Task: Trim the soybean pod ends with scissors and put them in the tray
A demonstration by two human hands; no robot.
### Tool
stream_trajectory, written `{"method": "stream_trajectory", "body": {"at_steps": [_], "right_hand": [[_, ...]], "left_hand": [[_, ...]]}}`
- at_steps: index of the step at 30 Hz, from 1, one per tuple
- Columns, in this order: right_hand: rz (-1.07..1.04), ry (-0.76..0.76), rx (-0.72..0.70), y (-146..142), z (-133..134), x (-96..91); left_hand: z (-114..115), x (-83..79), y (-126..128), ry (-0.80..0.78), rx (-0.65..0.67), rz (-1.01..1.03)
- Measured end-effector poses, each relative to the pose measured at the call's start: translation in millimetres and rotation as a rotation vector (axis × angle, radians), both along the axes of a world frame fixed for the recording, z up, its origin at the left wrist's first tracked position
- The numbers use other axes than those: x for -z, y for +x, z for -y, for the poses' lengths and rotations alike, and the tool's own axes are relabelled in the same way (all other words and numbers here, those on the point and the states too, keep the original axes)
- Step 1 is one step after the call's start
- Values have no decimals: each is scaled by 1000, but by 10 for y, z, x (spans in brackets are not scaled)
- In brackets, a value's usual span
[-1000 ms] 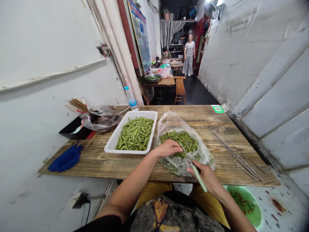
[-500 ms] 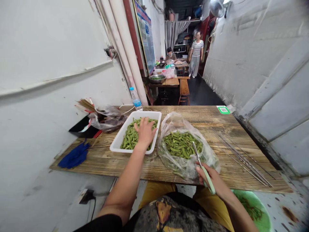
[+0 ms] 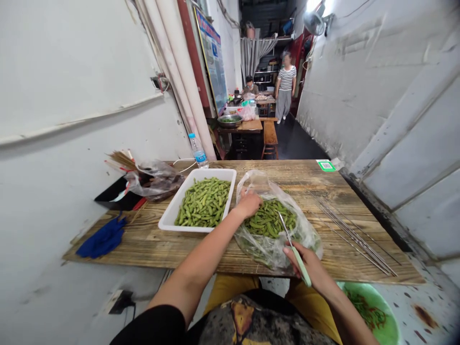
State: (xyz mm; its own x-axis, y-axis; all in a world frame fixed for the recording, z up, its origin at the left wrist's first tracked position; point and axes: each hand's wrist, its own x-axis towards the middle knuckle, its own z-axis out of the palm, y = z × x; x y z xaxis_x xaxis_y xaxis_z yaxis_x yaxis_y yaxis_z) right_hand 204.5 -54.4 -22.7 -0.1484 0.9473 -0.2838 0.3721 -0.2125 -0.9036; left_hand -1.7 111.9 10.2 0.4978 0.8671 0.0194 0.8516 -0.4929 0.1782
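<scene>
My left hand [image 3: 248, 203] reaches into a clear plastic bag [image 3: 309, 232] of green edamame pods [image 3: 271, 219] on the wooden table [image 3: 151, 242]; its fingers curl down among the pods at the bag's far left side, and what they grip is hidden. My right hand [image 3: 308, 262] is closed on scissors [image 3: 292, 246] with a pale green handle, blades pointing over the bag. Left of the bag stands a white tray [image 3: 171, 213] heaped with trimmed pods [image 3: 204, 202].
Several metal skewers [image 3: 354, 235] lie on the table's right. A blue cloth [image 3: 102, 239], a bag of bamboo sticks [image 3: 153, 177] and a water bottle [image 3: 198, 151] sit left. A green basin [image 3: 377, 316] is on the floor. Two people [image 3: 285, 84] are far down the corridor.
My left hand left the bag, went over the white tray half a second ago, and has come back into the bag. The right hand kept the scissors near the table's front edge.
</scene>
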Motion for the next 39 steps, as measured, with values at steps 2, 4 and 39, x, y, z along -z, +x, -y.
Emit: {"method": "stream_trajectory", "body": {"at_steps": [2, 4, 39], "right_hand": [[-11, -5, -9, -19, -16, -17], [-19, 1, -21, -38, -31, -30], [89, 220, -61, -88, -73, -204]], "left_hand": [[61, 14, -6, 5, -25, 107], [137, 33, -8, -45, -64, 263], [658, -25, 105, -493, -54, 812]]}}
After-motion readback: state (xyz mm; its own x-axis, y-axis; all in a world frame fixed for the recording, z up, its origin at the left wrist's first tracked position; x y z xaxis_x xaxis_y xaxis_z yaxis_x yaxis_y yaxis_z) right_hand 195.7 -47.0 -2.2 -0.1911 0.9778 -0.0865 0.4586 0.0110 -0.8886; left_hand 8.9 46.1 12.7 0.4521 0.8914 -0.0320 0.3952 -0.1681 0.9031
